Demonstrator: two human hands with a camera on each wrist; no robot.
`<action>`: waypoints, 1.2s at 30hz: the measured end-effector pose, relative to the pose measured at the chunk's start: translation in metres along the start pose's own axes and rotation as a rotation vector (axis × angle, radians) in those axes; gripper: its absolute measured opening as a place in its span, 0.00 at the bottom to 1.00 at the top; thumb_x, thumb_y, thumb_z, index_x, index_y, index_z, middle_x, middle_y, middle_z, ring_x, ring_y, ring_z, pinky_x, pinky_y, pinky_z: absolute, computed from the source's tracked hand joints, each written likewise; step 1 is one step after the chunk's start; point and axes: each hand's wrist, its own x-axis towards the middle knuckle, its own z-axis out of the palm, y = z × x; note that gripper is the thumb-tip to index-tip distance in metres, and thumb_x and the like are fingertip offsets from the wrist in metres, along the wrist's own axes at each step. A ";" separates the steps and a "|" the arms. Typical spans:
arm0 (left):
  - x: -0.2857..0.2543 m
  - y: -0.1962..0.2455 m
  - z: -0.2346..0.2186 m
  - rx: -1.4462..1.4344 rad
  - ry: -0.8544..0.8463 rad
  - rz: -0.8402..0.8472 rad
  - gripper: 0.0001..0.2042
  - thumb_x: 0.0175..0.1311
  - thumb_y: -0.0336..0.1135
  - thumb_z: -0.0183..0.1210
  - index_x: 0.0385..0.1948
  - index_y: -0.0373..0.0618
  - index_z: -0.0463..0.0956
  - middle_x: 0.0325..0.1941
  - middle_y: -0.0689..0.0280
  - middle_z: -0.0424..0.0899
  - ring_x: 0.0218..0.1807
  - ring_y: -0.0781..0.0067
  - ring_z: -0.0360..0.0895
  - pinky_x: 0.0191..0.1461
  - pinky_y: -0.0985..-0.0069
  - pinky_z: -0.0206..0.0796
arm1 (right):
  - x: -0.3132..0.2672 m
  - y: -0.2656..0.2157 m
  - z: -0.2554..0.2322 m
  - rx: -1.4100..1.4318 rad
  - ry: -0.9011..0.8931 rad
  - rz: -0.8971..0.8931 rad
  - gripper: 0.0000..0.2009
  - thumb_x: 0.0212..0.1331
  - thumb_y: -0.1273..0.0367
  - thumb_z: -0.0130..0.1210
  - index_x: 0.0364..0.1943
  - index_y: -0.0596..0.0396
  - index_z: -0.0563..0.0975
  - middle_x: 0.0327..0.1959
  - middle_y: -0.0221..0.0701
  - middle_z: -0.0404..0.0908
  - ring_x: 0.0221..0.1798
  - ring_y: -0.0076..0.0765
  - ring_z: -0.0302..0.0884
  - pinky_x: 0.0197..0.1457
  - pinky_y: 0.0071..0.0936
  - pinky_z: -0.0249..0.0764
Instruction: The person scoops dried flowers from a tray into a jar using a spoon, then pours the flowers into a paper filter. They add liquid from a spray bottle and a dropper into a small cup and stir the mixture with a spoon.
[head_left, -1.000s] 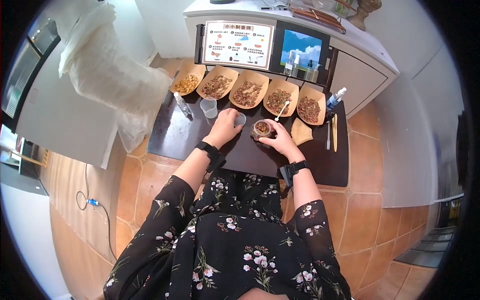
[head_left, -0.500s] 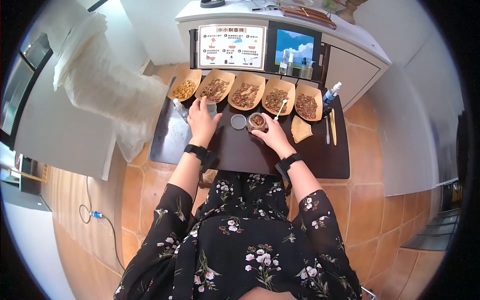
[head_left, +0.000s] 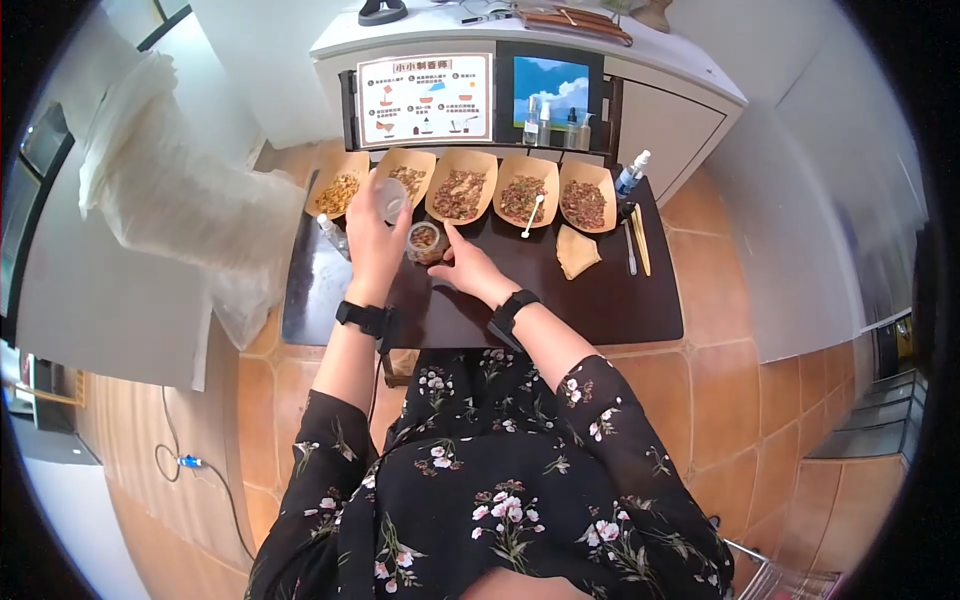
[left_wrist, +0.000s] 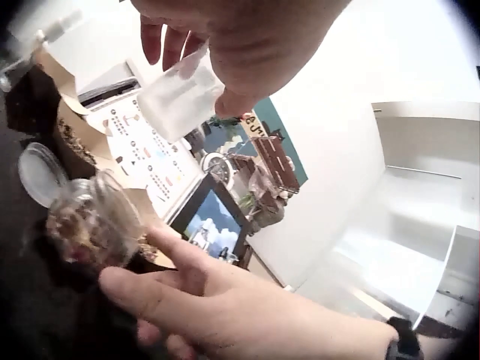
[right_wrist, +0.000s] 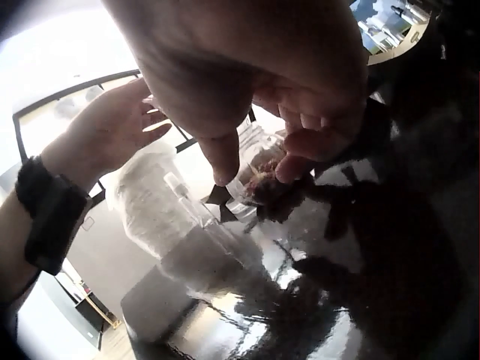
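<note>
My left hand [head_left: 376, 240] holds a translucent plastic cup [head_left: 392, 200] above the table, near the second paper tray; the left wrist view shows the cup [left_wrist: 180, 97] tilted in its fingers. Just right of it, an open glass jar [head_left: 427, 243] of dried pieces stands on the table. My right hand [head_left: 470, 268] has thumb and fingers around the jar's right side, also seen around the jar [right_wrist: 262, 176] in the right wrist view. A round clear lid [left_wrist: 41, 174] is beside the jar in the left wrist view; in the head view it is hidden.
Five paper trays of dried material line the table's [head_left: 460, 315] back, a small white spoon [head_left: 533, 215] in the fourth. Spray bottles [head_left: 333, 236] [head_left: 632, 174] stand at both sides. A folded tan cloth [head_left: 577, 252], tweezers [head_left: 641, 240] and a dropper lie right.
My left hand let go of the lid, reached left and lifted the plastic cup. My right hand and the jar have shifted left along the table. The head view has turned slightly.
</note>
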 end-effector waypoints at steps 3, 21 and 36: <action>0.001 0.028 0.005 -0.103 -0.067 0.057 0.34 0.55 0.33 0.66 0.65 0.42 0.63 0.53 0.53 0.77 0.57 0.51 0.72 0.61 0.59 0.64 | -0.016 0.001 -0.018 0.066 0.004 0.018 0.36 0.54 0.61 0.66 0.67 0.57 0.64 0.51 0.50 0.80 0.52 0.52 0.80 0.53 0.39 0.75; -0.063 0.057 0.081 -0.294 -0.676 0.192 0.35 0.52 0.32 0.68 0.65 0.46 0.63 0.56 0.53 0.74 0.59 0.48 0.71 0.62 0.59 0.66 | -0.076 0.118 -0.122 -0.541 0.323 0.169 0.15 0.49 0.66 0.65 0.39 0.60 0.81 0.41 0.46 0.82 0.46 0.54 0.80 0.51 0.43 0.77; -0.034 0.103 0.051 -0.355 -0.363 0.378 0.20 0.53 0.26 0.64 0.51 0.48 0.76 0.53 0.61 0.76 0.57 0.55 0.72 0.60 0.59 0.63 | -0.110 0.038 -0.145 0.192 0.403 0.003 0.07 0.61 0.71 0.60 0.33 0.62 0.77 0.26 0.30 0.80 0.29 0.21 0.74 0.37 0.25 0.72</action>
